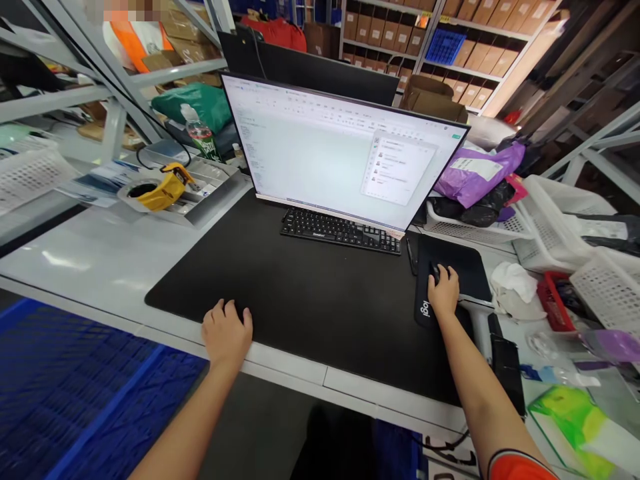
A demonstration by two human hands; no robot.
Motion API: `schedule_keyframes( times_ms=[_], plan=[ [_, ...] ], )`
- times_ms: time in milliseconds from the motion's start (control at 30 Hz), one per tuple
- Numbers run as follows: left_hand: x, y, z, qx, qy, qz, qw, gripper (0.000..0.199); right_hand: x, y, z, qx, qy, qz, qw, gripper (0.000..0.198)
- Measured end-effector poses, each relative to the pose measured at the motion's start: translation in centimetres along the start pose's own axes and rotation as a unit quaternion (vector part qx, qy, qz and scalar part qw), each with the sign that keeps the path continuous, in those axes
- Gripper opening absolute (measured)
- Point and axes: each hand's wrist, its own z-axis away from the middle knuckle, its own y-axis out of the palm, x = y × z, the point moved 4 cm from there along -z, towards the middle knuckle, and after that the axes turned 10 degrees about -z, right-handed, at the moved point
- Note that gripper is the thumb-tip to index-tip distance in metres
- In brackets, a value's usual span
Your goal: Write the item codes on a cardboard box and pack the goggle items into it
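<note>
My right hand (pixel 445 291) is closed over a black computer mouse (pixel 435 272) on a black mouse pad (pixel 470 263) marked "logi". My left hand (pixel 227 331) rests with its fingers apart on the front edge of a large black desk mat (pixel 320 293), holding nothing. Beyond the mat's middle stands a lit monitor (pixel 320 153) showing a document window and a smaller chat-like window. A black keyboard (pixel 340 230) lies under its lower edge, and a pen (pixel 411 257) is between keyboard and mouse pad.
At left are a yellow tape dispenser (pixel 170 188), a plastic bottle (pixel 200 133) and a blue crate (pixel 90 393). On the right stand a scanner (pixel 483 327), white baskets (pixel 550 220), a purple parcel (pixel 480 170) and a red basket (pixel 553 303). Boxed shelves and a person in orange are behind.
</note>
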Motion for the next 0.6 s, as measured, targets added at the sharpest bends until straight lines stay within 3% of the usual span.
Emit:
schedule_keyframes(
  times_ms=[600],
  plan=[
    [-0.01, 0.01, -0.01, 0.006, 0.001, 0.009, 1.0, 0.06, 0.22, -0.18, 0.01, 0.002, 0.012, 0.01, 1.0, 0.058]
  ],
)
